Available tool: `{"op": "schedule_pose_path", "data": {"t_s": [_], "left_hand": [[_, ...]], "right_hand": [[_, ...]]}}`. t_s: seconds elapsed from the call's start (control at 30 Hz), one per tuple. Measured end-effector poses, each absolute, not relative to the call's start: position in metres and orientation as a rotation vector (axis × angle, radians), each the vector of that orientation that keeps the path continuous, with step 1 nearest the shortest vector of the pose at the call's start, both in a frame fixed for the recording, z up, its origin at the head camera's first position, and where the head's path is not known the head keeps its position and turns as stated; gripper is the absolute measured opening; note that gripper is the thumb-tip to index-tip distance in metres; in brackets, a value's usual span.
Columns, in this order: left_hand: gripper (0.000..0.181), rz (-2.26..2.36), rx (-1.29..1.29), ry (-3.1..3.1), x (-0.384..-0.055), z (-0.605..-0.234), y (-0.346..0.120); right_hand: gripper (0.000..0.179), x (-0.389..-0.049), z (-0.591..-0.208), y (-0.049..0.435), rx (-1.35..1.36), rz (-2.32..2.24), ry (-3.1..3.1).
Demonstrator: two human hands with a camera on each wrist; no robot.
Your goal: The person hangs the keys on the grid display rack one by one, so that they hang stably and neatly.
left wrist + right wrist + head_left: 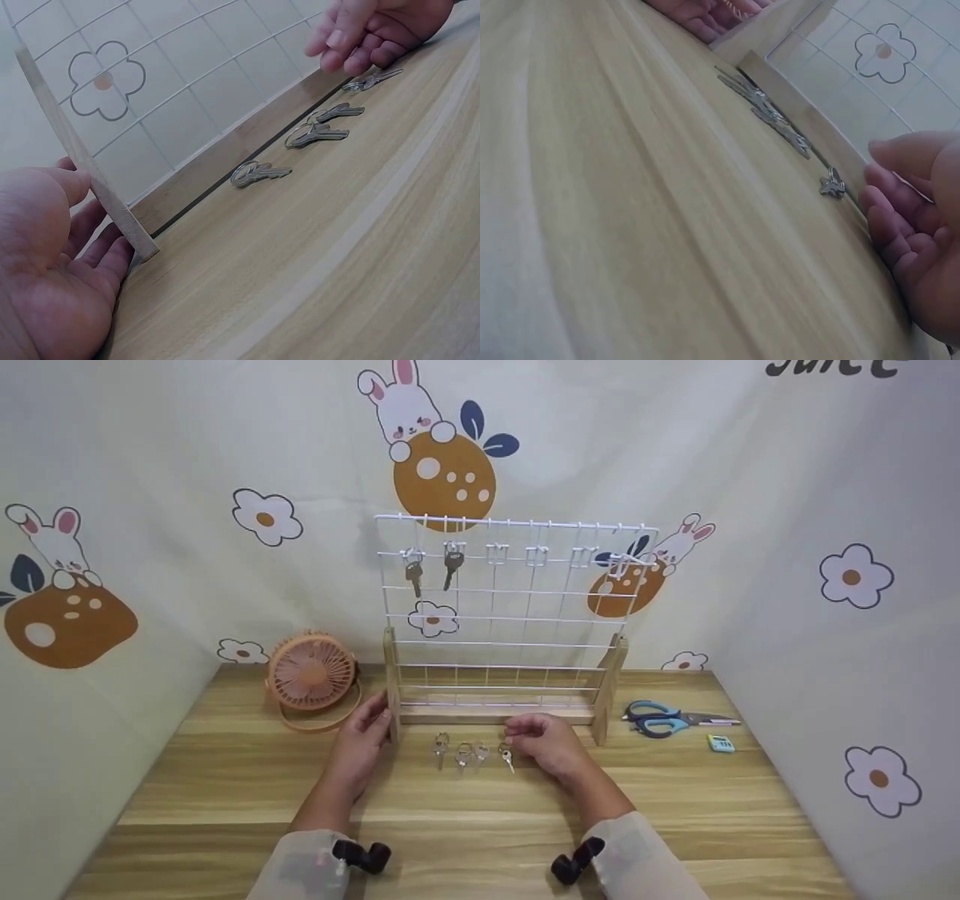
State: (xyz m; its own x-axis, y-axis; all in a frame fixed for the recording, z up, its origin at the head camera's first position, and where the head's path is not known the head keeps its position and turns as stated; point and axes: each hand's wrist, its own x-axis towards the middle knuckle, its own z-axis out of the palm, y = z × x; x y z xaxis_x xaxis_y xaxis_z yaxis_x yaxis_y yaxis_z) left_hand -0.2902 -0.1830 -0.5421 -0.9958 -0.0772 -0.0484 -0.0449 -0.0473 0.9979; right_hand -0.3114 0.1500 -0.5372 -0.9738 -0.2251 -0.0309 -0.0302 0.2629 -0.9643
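A white wire grid rack (510, 643) stands upright in a wooden base. Two keys hang from its hooks at the upper left, a dark key (414, 576) and another key (452, 566). Several keys on rings (259, 172) lie in a row before the base. My left hand (364, 746) touches the outer side of the rack's left wooden leg (90, 165) with thumb and fingers; no fingertips show past the leg. Loosely curled and holding nothing, my right hand (551, 742) rests by the base, just right of the rightmost key (508, 757).
An orange fan (311, 671) stands left of the rack. On the right lie blue-handled scissors (675, 720) and a small light-blue item (721, 744). Bare hooks (536, 556) line the rack's upper right. A printed cloth surrounds the table on its back and sides.
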Motion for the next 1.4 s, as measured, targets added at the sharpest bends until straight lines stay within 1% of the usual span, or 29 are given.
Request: {"op": "schedule_pose_path", "data": {"t_s": [0.47,0.7,1.1,1.23,1.4], "left_hand": [[0.052,-2.225,0.134,-2.152,-0.2904,-0.543,-0.1826],[0.051,-2.214,0.158,-2.157,-0.2913,-0.5431,-0.1821],[0.051,-2.241,0.145,-2.152,-0.2903,-0.5411,-0.1822],[0.051,-2.236,0.151,-2.161,-0.2905,-0.5415,-0.1819],[0.05,-2.241,0.139,-2.15,-0.291,-0.5428,-0.1821]], "right_hand": [[0.032,-0.3074,-0.5369,0.1494,-0.431,-1.562,2.478],[0.028,-0.3074,-0.5371,0.1478,-0.473,-1.474,2.558],[0.015,-0.3105,-0.5405,0.1531,-0.37,-1.524,2.61],[0.018,-0.3123,-0.541,0.1537,-0.296,-1.615,2.57],[0.028,-0.3123,-0.538,0.1524,-0.216,-1.869,2.316]]}}
